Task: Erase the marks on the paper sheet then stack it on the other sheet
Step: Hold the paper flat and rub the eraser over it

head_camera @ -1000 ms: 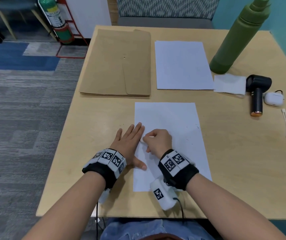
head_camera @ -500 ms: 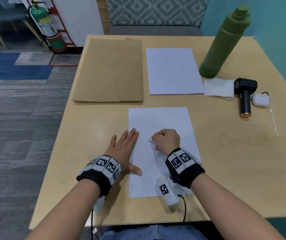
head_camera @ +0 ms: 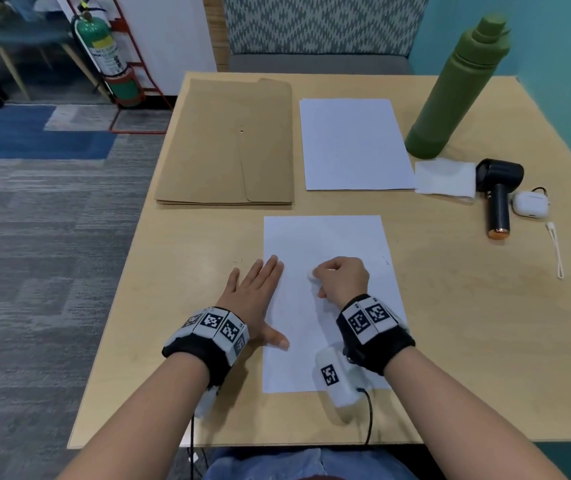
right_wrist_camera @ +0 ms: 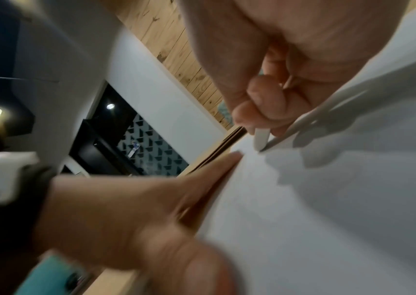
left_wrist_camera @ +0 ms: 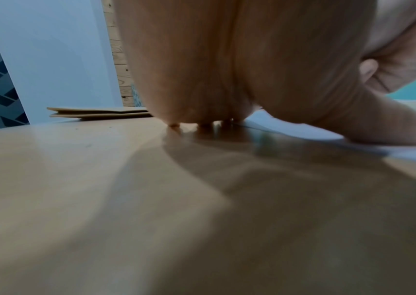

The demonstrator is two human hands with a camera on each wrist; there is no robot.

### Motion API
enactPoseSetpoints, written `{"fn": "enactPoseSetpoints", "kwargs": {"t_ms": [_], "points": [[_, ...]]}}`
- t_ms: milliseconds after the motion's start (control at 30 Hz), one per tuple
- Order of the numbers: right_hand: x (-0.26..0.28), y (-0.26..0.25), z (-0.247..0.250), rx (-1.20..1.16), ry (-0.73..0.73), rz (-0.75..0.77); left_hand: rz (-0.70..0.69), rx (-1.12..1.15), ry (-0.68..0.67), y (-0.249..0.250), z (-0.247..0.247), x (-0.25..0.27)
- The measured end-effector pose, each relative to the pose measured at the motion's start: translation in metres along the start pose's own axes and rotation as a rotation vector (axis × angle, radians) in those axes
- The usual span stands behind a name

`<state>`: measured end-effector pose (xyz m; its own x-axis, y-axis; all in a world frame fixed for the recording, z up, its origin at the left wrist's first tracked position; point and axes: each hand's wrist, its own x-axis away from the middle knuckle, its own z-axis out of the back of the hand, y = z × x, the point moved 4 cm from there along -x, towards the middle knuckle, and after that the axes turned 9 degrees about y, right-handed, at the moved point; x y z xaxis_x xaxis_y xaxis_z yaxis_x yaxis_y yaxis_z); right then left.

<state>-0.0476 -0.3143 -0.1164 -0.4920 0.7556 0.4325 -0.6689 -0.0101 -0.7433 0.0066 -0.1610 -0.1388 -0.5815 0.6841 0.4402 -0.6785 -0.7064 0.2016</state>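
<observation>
A white paper sheet (head_camera: 325, 237) lies on the table in front of me, and its surface (right_wrist_camera: 340, 199) fills the right wrist view. My left hand (head_camera: 260, 289) lies flat with straight fingers on the sheet's left edge, thumb on the paper; the left wrist view shows its palm (left_wrist_camera: 240, 69) pressed down. My right hand (head_camera: 341, 277) is curled over the middle of the sheet and pinches a small white eraser (head_camera: 311, 275), whose tip (right_wrist_camera: 261, 139) touches the paper. The other white sheet (head_camera: 353, 143) lies farther back.
A brown envelope (head_camera: 228, 143) lies at the back left. A green bottle (head_camera: 457, 88), a white tissue (head_camera: 445, 176), a black handheld fan (head_camera: 498, 195), a white earbud case (head_camera: 530, 204) and a white strap (head_camera: 555, 249) sit at the right.
My right hand with the eraser has slid to the right, away from the left fingertips. The left hand stays flat on the sheet's edge.
</observation>
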Motion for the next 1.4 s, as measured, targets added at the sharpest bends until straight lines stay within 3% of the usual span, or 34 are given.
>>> {"fn": "enactPoseSetpoints", "kwargs": {"t_ms": [200,400,567,767,867,1000,1067,1167,1233,1333,1400], "points": [[0.029,-0.003,-0.031,0.061,-0.184,0.081,-0.003,-0.002,-0.003,-0.001,-0.001,-0.002],[-0.002,-0.004,-0.002,0.033,-0.018,0.036,-0.005,0.011,0.0,-0.001,-0.001,-0.001],[0.03,-0.003,-0.04,0.074,-0.204,0.105,-0.009,0.015,0.005,-0.002,-0.003,-0.003],[-0.005,0.0,-0.008,0.042,-0.045,0.111,-0.001,0.025,-0.002,0.0,-0.001,0.0],[-0.019,0.003,0.004,0.061,-0.094,0.122,0.011,0.016,-0.02,0.001,0.003,0.002],[-0.027,0.012,0.008,-0.265,-0.18,-0.032,0.075,-0.141,-0.061,0.02,0.012,0.004],[-0.028,0.014,0.012,-0.438,-0.163,-0.111,0.023,-0.12,-0.027,0.047,0.016,0.003],[-0.028,0.016,0.014,-0.517,-0.179,-0.157,-0.11,0.008,-0.024,0.079,0.005,0.004],[-0.03,0.016,0.014,-0.506,-0.185,-0.174,-0.036,-0.028,-0.064,0.072,-0.005,0.009],[-0.033,0.017,0.015,-0.47,-0.194,-0.193,0.34,-0.2,-0.101,0.035,-0.002,0.024],[-0.034,0.018,0.015,-0.47,-0.201,-0.19,0.479,-0.218,-0.081,0.02,0.007,0.028]]}}
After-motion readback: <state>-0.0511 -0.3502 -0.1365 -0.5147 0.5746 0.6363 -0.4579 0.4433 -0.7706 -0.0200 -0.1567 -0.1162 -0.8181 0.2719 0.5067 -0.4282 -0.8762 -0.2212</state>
